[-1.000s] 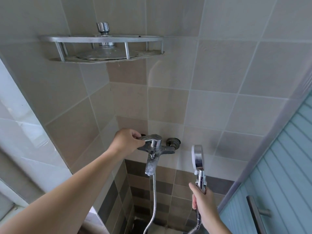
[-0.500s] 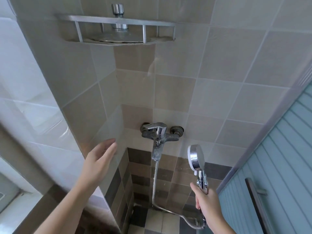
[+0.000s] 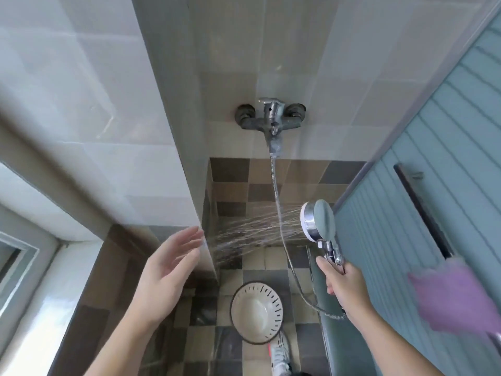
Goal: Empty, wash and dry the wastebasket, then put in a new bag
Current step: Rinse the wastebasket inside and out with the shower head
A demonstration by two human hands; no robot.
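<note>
1. Shoe at the bottom edge of the floor, toe touching or just beside the wastebasket's near side.
2. Wastebasket stands upright on the checkered tile floor, directly below, between the two arms. No bag or trash visible inside. Cream, dark rim, slotted wall.
3. Handling, my read: thin plastic, light, fairly stiff. It will skid on wet tile and tip under a side spray. Grab at the rim, thumb inside. The slots give grip but leak, so it won't fill.
4. Left hand: fingers straight and spread, holding nothing, palm toward the spray, fingertips near its edge. Looks like a temperature check.
5. Right hand: wrapped round the handle of the shower head, which points left. Water hits the wall corner, not the basket.
6. Purple cloth on the right, blurred, by the blue door.
7. Hose runs up to the wall faucet, farthest back.
8. Stage: wash about to start.
</note>
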